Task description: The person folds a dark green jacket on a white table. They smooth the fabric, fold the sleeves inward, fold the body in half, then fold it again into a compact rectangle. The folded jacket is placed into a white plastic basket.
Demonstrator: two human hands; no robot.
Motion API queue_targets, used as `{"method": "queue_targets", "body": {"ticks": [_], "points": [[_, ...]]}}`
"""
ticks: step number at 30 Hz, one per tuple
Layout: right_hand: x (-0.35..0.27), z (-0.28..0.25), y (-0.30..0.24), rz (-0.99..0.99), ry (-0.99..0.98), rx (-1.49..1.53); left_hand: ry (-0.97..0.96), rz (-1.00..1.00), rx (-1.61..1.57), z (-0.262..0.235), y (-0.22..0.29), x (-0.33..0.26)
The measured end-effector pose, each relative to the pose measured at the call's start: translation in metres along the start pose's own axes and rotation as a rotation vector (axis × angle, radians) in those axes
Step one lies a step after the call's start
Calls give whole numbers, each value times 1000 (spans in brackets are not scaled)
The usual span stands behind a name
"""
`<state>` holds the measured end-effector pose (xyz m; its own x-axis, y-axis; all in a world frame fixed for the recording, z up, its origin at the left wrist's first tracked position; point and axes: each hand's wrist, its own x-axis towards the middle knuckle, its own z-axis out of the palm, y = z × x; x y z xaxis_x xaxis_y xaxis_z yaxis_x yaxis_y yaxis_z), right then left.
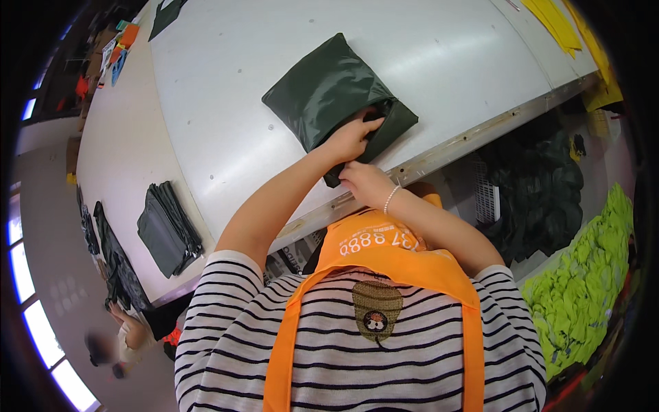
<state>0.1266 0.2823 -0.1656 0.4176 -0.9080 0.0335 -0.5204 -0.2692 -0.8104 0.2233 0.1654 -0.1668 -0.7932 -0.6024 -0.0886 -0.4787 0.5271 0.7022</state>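
Observation:
A folded square of glossy dark green coated fabric, shaped like a pouch (319, 86), lies tilted on the white table near its front edge. My left hand (351, 139) reaches into the gaping fold at its near side. One finger stretches to the right there, and the others are partly hidden under the flap, so its grip is unclear. Just below, my right hand (369, 184) is closed, pinching the pouch's near corner at the table's edge.
The white tabletop (226, 89) has a metal-edged front. Folded dark green pieces (168, 230) are stacked at left. Yellow fabric (552, 24) lies far right. Below the table on the right are dark fabric (539, 192), a white crate (486, 193) and a lime-green heap (583, 288). Another person (130, 340) is at lower left.

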Motion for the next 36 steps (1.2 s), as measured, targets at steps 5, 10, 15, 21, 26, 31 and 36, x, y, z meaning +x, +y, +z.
{"method": "queue_targets", "body": {"ticks": [5,10,15,21,26,31,36], "points": [[-8,-39,-9,-58,-96,-204,366,-197,131,44,10,10],[-28,-102,-17,-90,126,-68,190,108,84,27,24,25],[-52,-132,6,-22,229,-168,-55,-35,-406,-66,111,29],[-57,-122,25,216,181,-245,42,232,604,32,54,37],[-34,-125,35,376,575,-236,93,6,353,55,80,18],[1,-133,58,370,519,-441,452,29,352,9,76,32],[24,-136,80,267,542,-379,308,-97,568,18,52,51]]}}
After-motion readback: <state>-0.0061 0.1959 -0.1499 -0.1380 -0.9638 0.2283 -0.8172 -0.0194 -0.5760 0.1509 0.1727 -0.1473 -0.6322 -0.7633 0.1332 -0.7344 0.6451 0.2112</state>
